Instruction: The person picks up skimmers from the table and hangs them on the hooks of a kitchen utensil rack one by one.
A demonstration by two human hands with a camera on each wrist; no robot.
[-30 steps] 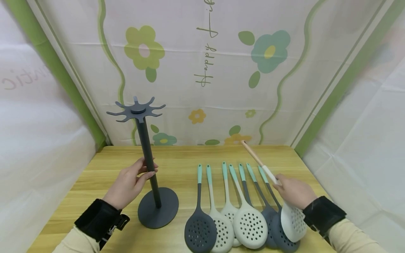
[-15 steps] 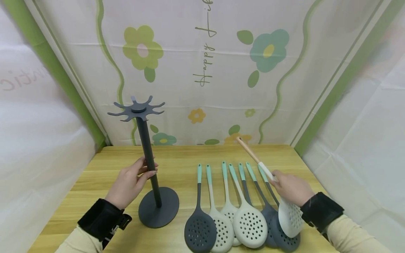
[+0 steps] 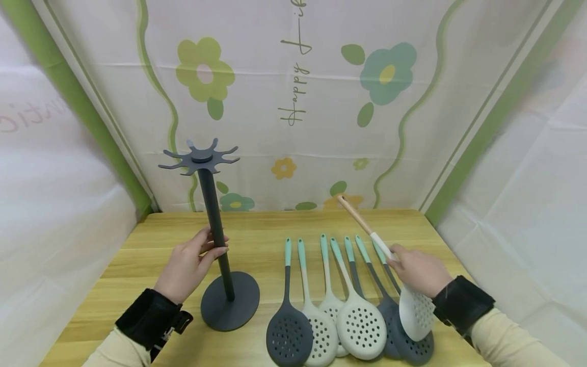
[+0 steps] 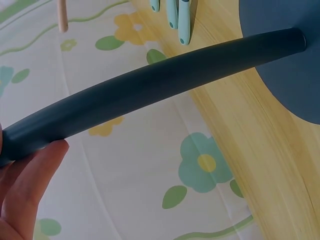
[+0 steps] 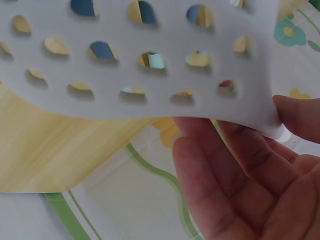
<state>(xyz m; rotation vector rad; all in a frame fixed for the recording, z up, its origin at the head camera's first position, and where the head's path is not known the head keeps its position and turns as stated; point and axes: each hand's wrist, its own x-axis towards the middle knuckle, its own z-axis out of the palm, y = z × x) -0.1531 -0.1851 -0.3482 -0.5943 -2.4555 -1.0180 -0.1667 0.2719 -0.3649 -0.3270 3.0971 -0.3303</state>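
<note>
My left hand [image 3: 190, 262] grips the dark grey post of a utensil stand [image 3: 212, 209], thumb and fingers round it about midway up. Curved hooks fan out at its top, and its round base rests on the table. My right hand [image 3: 419, 270] holds a white skimmer [image 3: 416, 313] at the neck, its wooden handle tip pointing up and left. In the right wrist view the perforated head of the skimmer [image 5: 125, 90] fills the upper part, with the thumb and fingers at its narrow end. Below it lies a dark grey skimmer [image 3: 415, 351], partly covered.
Several skimmers with mint handle ends lie in a row on the wooden table [image 3: 160, 244], among them a dark grey one [image 3: 289, 331] at the left and a pale one [image 3: 362, 326] overlapping its neighbours. A flowered cloth [image 3: 257, 102] hangs behind the table and at both sides.
My right hand has moved slightly left with the white skimmer. The stand has turned a little, its hooks shifting round, while my left hand stays on the post.
</note>
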